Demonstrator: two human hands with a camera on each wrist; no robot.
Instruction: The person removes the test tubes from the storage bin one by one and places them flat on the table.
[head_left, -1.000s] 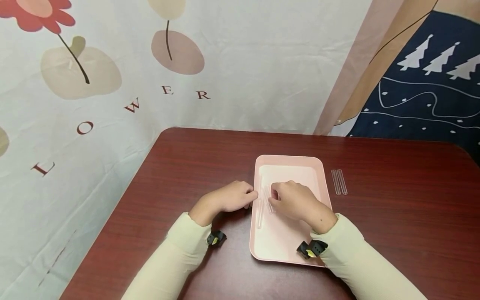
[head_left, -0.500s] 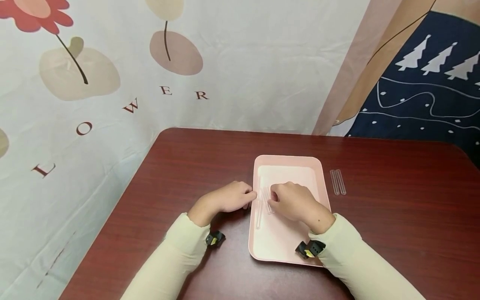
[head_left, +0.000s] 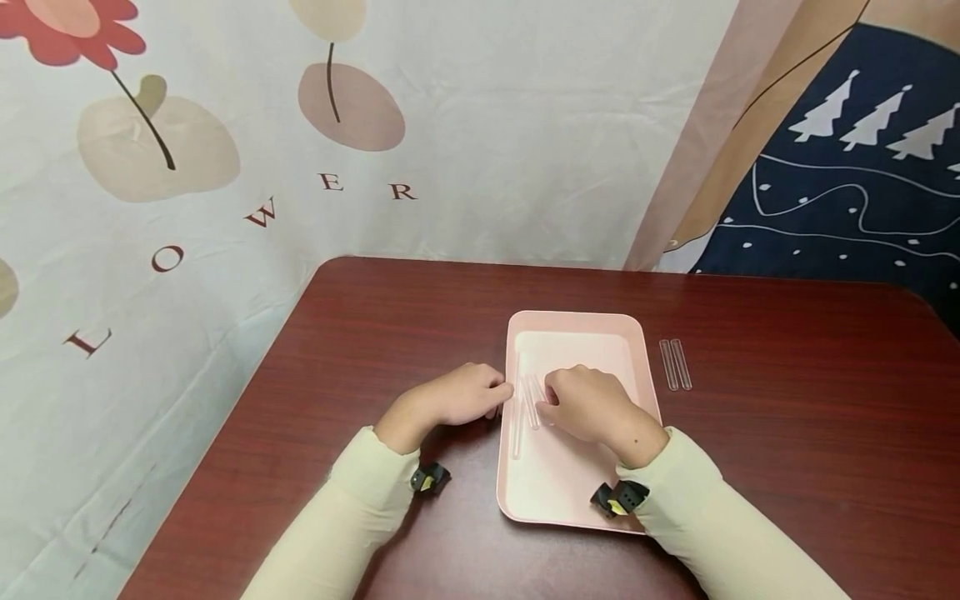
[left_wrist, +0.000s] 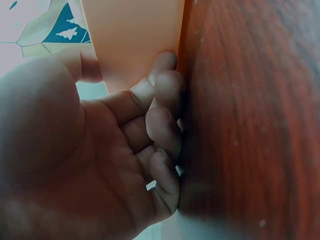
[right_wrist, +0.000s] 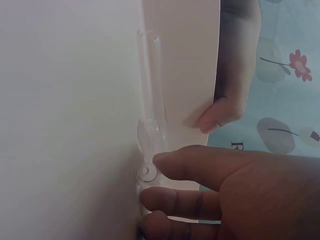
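Note:
My left hand [head_left: 461, 393] holds the left side of the pink tray [head_left: 577, 500]. Its thumb lies over the rim, and the curled fingers [left_wrist: 167, 95] press the outer wall near the tabletop. Inside the tray, my right hand [head_left: 592, 404] has its thumb and fingers bent down around a clear test tube [right_wrist: 146, 173], whose round end shows between thumb and index finger. Another clear test tube [head_left: 531, 404] slants beside the right fingertips. Along the left wall lies a further test tube [head_left: 517, 433], with one more beyond it [right_wrist: 152, 75].
Two more clear tubes [head_left: 675, 365] lie side by side on the brown table [head_left: 405, 308], right of the tray. Behind the table's far edge hangs a printed cloth [head_left: 510, 167]. Both wrists wear small black cameras [head_left: 431, 479].
The right fingertips have shifted slightly right, and the slanted tubes by them have spread apart. The left hand stays on the tray's rim. The head view has drifted a little.

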